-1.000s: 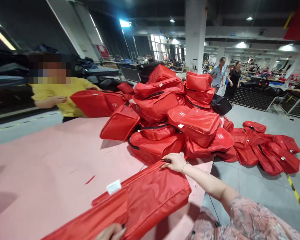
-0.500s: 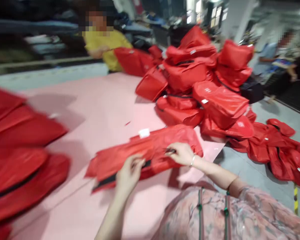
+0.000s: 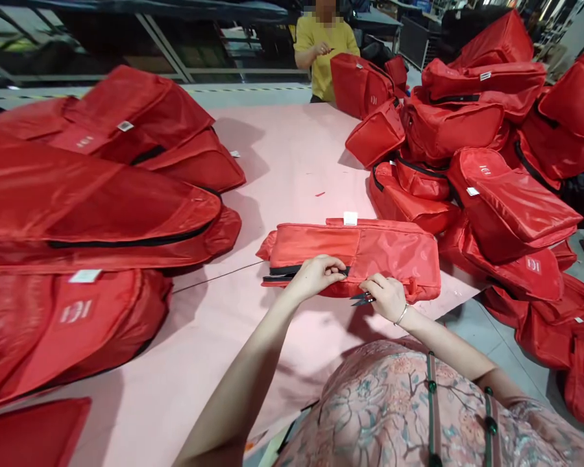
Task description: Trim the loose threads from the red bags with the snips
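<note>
A red fabric bag lies flat before me, a black zipper along its near side and a white label on its far edge. My left hand is closed in a pinch at the right end of that zipper. Just right of it, my right hand is closed around small dark thread snips, whose blades point left. Its fingers are at the bag's near edge. What lies between the left fingertips is too small to make out.
Red bags are heaped on the left of the pink tabletop. Another tall pile of red bags stands at the right, with more red bags lower down beyond the table's edge. A person in yellow stands at the far side.
My view has swung left, showing more of the left heap. My left hand has moved along the zipper toward the right hand, which is now lower, at the bag's near edge.
</note>
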{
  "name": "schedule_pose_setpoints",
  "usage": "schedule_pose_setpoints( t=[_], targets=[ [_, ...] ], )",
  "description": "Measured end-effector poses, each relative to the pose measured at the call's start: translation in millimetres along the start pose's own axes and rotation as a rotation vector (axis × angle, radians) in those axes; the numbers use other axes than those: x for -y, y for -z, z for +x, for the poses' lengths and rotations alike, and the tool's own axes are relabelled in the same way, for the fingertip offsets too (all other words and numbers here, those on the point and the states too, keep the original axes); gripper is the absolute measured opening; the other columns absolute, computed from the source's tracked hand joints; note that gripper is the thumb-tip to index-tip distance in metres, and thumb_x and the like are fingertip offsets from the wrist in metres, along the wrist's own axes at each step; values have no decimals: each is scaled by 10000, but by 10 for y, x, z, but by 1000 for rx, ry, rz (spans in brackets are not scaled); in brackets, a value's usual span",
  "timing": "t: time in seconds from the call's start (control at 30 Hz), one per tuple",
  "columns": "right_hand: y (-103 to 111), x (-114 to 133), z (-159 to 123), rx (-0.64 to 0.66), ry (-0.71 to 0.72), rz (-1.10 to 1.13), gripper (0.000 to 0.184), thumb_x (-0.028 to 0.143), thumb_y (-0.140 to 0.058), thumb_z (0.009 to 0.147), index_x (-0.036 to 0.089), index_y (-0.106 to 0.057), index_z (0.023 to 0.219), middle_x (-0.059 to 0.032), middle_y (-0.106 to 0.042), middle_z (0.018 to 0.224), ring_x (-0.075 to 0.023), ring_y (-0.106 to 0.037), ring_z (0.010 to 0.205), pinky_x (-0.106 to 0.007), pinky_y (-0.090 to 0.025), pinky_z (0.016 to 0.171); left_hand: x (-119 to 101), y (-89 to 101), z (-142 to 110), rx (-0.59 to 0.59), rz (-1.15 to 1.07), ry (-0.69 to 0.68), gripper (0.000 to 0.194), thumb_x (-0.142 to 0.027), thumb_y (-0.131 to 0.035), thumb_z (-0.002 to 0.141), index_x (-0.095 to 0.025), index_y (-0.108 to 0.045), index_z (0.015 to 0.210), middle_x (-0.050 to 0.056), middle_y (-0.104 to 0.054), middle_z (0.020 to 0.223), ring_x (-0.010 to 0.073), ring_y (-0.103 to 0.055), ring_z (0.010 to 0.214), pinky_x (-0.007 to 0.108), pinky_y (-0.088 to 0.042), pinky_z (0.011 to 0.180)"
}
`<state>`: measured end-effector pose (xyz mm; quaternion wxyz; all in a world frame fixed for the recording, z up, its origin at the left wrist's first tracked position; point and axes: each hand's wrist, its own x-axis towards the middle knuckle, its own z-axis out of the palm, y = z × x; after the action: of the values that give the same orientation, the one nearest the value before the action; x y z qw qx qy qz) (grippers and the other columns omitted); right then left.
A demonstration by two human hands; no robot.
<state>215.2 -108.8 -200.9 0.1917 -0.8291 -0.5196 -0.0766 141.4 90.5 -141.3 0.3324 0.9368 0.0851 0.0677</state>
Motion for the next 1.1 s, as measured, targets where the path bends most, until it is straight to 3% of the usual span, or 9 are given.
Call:
schedule_pose_setpoints(
  t=[0.17,0.33,0.43,0.57,0.7,0.83,1.0,1.1],
  targets=[
    [-40,-32,-68,0,-2,26,268,137,-438,839,240,-630,994,-27,-620,928,-114,-526,705,-226,-343,619,18,-98,30,84,90,22,81,-259,-557,702,-204,-617,707,-11,-609,700,126,-535,601,229,-392,577],
    [-3,-8,-93,25,-66,107,248,149,-456,836,232,-619,1003,-35,-602,941,-123,-552,785,-214,-373,647,-19,-165,-85,83,238,-66,152,-252,-455,777,-200,-579,707,19,-589,779,144,-546,670,246,-389,622],
    [78,34,-83,2,-128,185,230,161,-467,832,220,-589,1019,-38,-588,953,-138,-557,852,-215,-397,671,-18,-192,-177,4,239,-95,195,-304,-396,833,-197,-548,775,28,-573,813,148,-539,688,253,-386,624],
    [225,95,-40,-35,-212,253,344,333,-482,860,163,-471,1159,-88,-569,1029,-189,-549,924,-272,-428,750,16,-228,-245,-112,205,-94,224,-356,-372,865,-194,-508,791,29,-568,804,149,-535,704,259,-388,645],
    [355,110,21,48,-231,211,293,354,-411,901,174,-497,1116,-86,-589,973,-184,-566,877,-270,-419,734,23,-254,-259,-154,184,-119,192,-329,-380,866,-195,-493,789,25,-575,791,145,-539,706,256,-394,659],
    [443,72,79,127,-201,195,267,405,-464,875,212,-564,1030,-40,-632,886,-162,-587,831,-239,-388,684,28,-316,-254,-192,129,-152,149,-296,-381,854,-188,-472,807,24,-567,771,139,-531,677,256,-400,636],
    [468,36,130,128,-166,233,242,414,-505,850,208,-600,935,-9,-666,842,-138,-601,768,-219,-347,632,77,-458,-225,-424,-162,-51,132,-316,-407,838,-190,-418,799,34,-565,798,122,-537,674,245,-425,624],
    [442,40,160,127,-145,221,235,414,-502,853,209,-598,916,-2,-667,831,-134,-602,759,-214,-332,610,78,-505,-219,-476,-270,-8,154,-335,-430,830,-192,-403,781,32,-560,807,114,-542,692,228,-428,611]
  ],
)
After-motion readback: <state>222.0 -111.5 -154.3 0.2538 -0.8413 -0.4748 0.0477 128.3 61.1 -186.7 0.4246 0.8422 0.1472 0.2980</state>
